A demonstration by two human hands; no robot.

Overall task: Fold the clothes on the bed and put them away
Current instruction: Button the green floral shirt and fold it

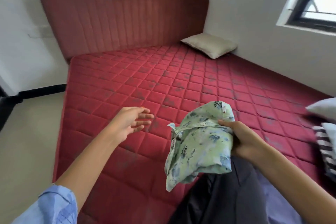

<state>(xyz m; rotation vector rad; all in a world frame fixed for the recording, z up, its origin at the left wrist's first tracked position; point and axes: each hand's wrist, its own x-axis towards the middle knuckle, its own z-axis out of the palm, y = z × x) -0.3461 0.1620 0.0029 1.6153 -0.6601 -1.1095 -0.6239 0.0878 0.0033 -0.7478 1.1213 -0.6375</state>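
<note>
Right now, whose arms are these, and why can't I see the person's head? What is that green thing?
There is no machine here. A person wears a camera on their head, looking forward and down, so you see only their arms and hands, never their face.

The right hand grips a folded green shirt with blue blotches, lifted above the bed. The left hand is open, fingers spread over the red quilted mattress, holding nothing.

On the mattress, a beige pillow lies in the far corner by the red headboard. At the right edge sit a striped cloth and something pale, blurred. A dark garment lies near the person.
</note>
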